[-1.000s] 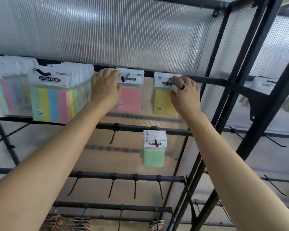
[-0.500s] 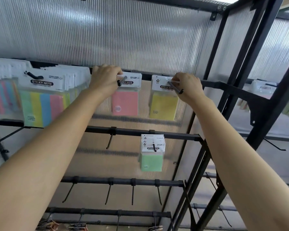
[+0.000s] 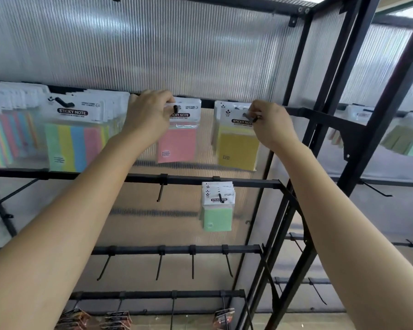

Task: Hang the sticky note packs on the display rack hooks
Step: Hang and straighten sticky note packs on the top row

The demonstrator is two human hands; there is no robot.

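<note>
We find the hanging step in progress on two packs at once, both at the right end of the black metal top rail (image 3: 207, 104) of the display rack.

The left hand (image 3: 150, 113) grips the white header card of the pink sticky note pack (image 3: 177, 144). The black hook tip (image 3: 176, 108) shows through the card's hole. The right hand (image 3: 271, 125) pinches the header of the yellow sticky note pack (image 3: 239, 148), whose own hook end (image 3: 254, 118) juts out at the fingertips. Both packs hang below the rail. We judge both threaded but not seated.

The next move, in our judgement, calls for sliding each card back along its hook towards the rail, then letting go so that the pack hangs straight. The yellow pack sits slightly askew and may need squaring.

On the left part of the top rail hang crowded multi-colour striped packs (image 3: 74, 144). On the second rail (image 3: 105, 177), a small stack of green packs (image 3: 217, 217) hangs near its right end, with a bare hook (image 3: 161, 189) beside it. The third rail (image 3: 138, 250) carries bare hooks only. Dark packs (image 3: 115, 317) show at the lowest level; we cannot tell what they are.

A ribbed translucent panel (image 3: 153, 44) backs the rack. More packs hang blurred on a neighbouring bay (image 3: 401, 139) at the right.
</note>
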